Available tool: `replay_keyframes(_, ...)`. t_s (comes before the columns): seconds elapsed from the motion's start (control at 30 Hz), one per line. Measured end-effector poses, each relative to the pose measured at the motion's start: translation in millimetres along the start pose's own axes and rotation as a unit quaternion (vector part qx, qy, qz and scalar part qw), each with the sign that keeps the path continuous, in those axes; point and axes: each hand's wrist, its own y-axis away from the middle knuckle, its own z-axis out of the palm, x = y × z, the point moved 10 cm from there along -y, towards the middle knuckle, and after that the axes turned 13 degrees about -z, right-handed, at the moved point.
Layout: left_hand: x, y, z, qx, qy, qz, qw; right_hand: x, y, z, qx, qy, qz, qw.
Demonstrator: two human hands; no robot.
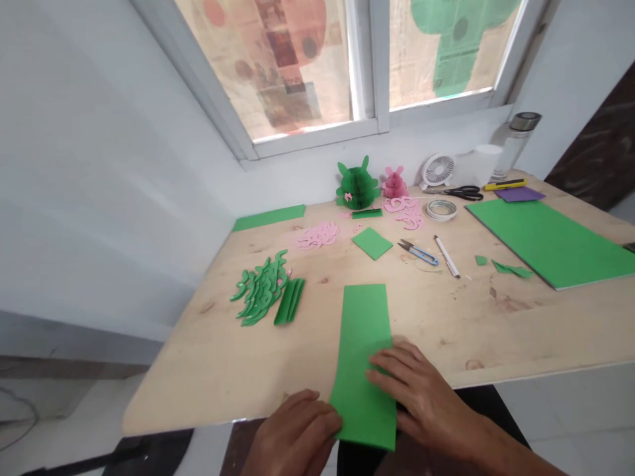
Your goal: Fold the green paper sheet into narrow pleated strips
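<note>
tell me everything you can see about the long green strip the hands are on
The green strip is plain, long and roughly rectangular, and looks like smooth paper or thin card. Most of it lies on the wooden table, its near end jutting past the edge. The left hand touches its near left corner; the right hand lies across its right edge.

The strip (364,324) is plain green, the worktop (238,370) tan flecked brown, the fan (438,170) white, the card (520,194) purple.
</note>
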Motion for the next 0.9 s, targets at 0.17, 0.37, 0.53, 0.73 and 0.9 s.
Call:
replay_keyframes(0.17, -39, -6, 13.0, 0.014, 0.092, -0.171, 0.981, 4, 12, -4, 0.039, -0.095, 0.048, 0.994)
replay_keyframes(0.37, -91, 9, 29.0, 0.092, 0.307, -0.399, 0.859, 41, 13, 11, 0.075, -0.280, 0.221, 0.931)
replay_keyframes(0.53, -96, 30, 42.1, 0.186, 0.330, -0.435, 0.817, 57, 18, 18, 0.111, -0.315, 0.281, 0.900)
replay_keyframes(0.73, -93, 28, 56.4, 0.185, 0.312, -0.430, 0.827, 62, 17, 16, 0.120, -0.305, 0.293, 0.898)
replay_keyframes(0.9, -105, 25, 68.9, 0.187, 0.372, -0.457, 0.786, 63, 18, 13, 0.124, -0.281, 0.292, 0.906)
